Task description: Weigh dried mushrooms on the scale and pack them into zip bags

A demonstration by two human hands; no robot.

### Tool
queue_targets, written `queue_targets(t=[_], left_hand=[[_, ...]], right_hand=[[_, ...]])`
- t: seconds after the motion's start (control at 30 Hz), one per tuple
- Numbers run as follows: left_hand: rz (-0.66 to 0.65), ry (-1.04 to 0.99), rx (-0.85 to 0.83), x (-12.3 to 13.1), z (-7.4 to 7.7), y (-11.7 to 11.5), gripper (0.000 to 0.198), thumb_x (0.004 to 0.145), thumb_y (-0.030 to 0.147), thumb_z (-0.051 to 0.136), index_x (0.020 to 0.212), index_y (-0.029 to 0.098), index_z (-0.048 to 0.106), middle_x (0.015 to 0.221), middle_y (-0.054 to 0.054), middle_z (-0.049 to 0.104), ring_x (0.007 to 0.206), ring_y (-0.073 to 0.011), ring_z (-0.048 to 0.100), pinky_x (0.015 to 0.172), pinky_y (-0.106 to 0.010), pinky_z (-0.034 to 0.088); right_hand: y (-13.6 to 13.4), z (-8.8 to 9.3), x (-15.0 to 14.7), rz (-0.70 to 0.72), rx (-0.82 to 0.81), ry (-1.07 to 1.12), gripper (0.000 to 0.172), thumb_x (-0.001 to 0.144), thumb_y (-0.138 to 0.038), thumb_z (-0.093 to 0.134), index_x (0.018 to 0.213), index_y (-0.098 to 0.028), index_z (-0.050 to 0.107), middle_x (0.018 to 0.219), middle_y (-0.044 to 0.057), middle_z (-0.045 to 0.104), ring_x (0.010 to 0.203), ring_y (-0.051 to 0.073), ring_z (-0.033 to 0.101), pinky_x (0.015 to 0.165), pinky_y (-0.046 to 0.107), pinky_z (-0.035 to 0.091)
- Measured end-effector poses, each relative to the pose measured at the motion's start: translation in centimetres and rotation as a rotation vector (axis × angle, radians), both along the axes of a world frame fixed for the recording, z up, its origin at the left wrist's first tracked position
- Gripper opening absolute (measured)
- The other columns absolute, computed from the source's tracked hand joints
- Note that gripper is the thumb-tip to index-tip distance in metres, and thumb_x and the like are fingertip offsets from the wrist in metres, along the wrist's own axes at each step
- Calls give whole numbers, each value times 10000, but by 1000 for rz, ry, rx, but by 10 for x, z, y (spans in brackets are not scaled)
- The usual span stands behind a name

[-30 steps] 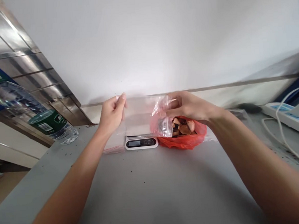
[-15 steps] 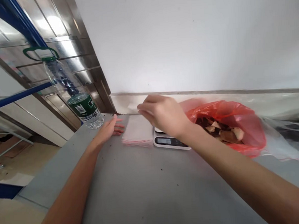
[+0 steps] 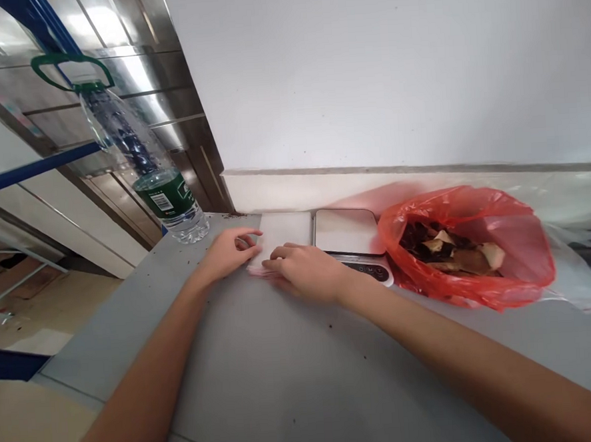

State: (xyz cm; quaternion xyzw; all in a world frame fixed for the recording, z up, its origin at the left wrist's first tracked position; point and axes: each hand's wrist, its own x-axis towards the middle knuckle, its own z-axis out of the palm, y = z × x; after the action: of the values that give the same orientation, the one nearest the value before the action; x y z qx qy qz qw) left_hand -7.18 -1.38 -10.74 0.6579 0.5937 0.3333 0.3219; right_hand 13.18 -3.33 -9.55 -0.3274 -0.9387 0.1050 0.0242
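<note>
A stack of small clear zip bags (image 3: 286,228) with pinkish edges lies flat against the wall side of the grey table. Beside the stack's left front corner is my left hand (image 3: 230,253), fingers curved and apart, with nothing seen in it. My right hand (image 3: 306,270) bends over the stack's near edge, its fingertips closed on the bags there; how many they grip is hidden. Right of the stack sits a digital scale (image 3: 349,232), its pan bare, its display covered by my right hand and some buttons showing.
A red plastic bag (image 3: 523,260) holding dried brown and pale pieces (image 3: 457,248) stands open right of the scale. Farther right lies a clear bag (image 3: 579,270). A large water bottle (image 3: 166,195) with a green handle stands at the table's left edge. Dark crumbs dot the grey table (image 3: 284,368).
My right hand has come down and left from above the scale to the stack's near edge, uncovering the pan. My left hand has moved slightly closer to the stack.
</note>
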Motion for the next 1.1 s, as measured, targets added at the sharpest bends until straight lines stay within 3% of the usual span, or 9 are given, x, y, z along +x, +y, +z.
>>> queue_targets(t=[0.13,0.27,0.37,0.5,0.67,0.77,0.83,1.0,1.1], left_hand=[[75,57,174,9,5,-3,148,715,383,766,758,244,794,842,-63,774,679,-220,630,619,-305,487],[73,136,373,32,21,-7,172,831,329,657,788,241,798,880,-80,804,781,-255,696,719,-320,536],[-105,175,402,62,38,-9,210,887,327,634,839,235,817,904,-76,821,782,-248,710,746,-318,559],[-400,179,367,116,57,-12,211,926,276,614,878,233,815,932,-50,827,798,-224,708,704,-289,534],[-646,204,352,183,66,-16,223,975,208,585,922,203,801,955,-36,811,785,-191,683,718,-281,497],[-742,346,308,215,64,-18,221,999,211,579,1007,197,799,963,-39,782,752,-179,660,679,-283,469],[-776,438,302,230,59,-18,219,1006,198,577,1024,193,796,1010,-52,762,827,-192,676,712,-288,476],[-828,549,306,248,48,-18,211,1000,147,580,994,189,787,1091,-69,748,1039,-231,682,846,-307,493],[-834,544,309,248,47,-18,220,1006,154,561,1002,190,778,1059,-64,746,1012,-227,681,865,-319,500]], right_hand=[[0,7,30,65,-20,176,321,1036,-194,563,1283,-132,757,1369,202,721,1176,310,723,954,420,561],[-5,30,78,-14,8,378,279,991,-202,587,1150,-184,815,1244,142,787,1116,289,740,954,416,576],[-9,52,123,-181,-37,461,305,991,-346,546,1045,-242,828,1101,79,824,928,265,766,799,387,597],[-12,78,187,-470,-95,408,336,903,-492,608,987,-254,830,937,82,824,841,310,758,726,430,596],[-17,97,252,-884,-73,200,258,841,-428,707,1013,-266,809,1072,96,822,976,364,762,825,485,614],[-23,98,273,-1138,-122,54,306,882,-339,667,1143,-214,766,1243,141,782,1135,370,734,971,471,592],[-25,94,280,-1241,-183,16,431,858,-301,704,1276,-195,720,1370,169,727,1262,378,683,1031,444,573],[-19,67,293,-1316,-387,66,915,703,-274,843,1560,-261,523,1516,179,628,1273,387,678,834,408,652],[-13,56,298,-1309,-463,142,1004,627,-214,870,1566,-257,518,1408,175,696,1120,340,745,792,349,655]])
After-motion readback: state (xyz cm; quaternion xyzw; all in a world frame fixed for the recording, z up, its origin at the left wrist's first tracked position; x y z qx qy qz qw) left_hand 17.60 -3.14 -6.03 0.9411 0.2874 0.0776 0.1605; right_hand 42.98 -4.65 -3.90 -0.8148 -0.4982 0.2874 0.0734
